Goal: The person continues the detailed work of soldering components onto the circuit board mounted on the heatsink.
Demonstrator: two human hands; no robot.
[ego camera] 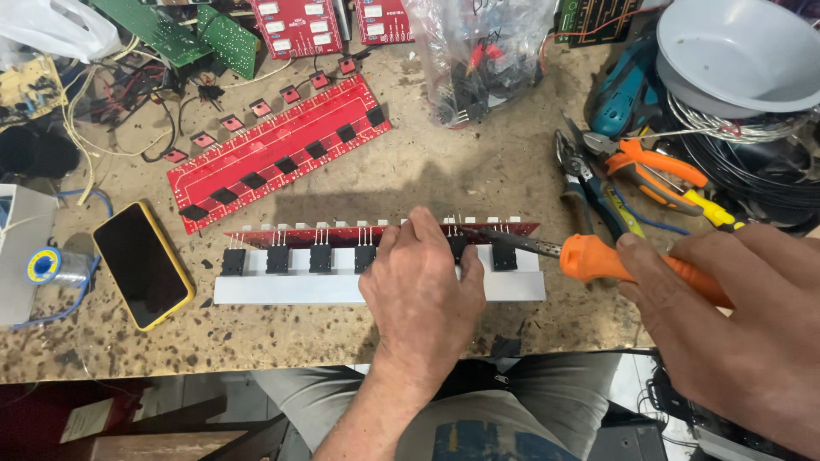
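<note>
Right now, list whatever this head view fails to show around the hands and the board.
- Soldering iron tip: too small to tell whether it touches a lead.
- Black parts beneath the left hand: covered by the hand.
- Right hand: cut off by the frame's right edge.
- Red board face: seen nearly edge-on.
- Plastic bag contents: blurred by wrinkled film.

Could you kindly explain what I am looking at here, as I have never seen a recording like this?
This is one picture from a camera worn on a person's head, looking down at their own bare hands over a speckled workbench. The left hand presses on a long red circuit board with black components, lying along a pale metal bar. The right hand holds an orange-handled soldering iron, its tip at the board. Around them lie another red board, a phone in a yellow case, a solder spool and pliers.
</note>
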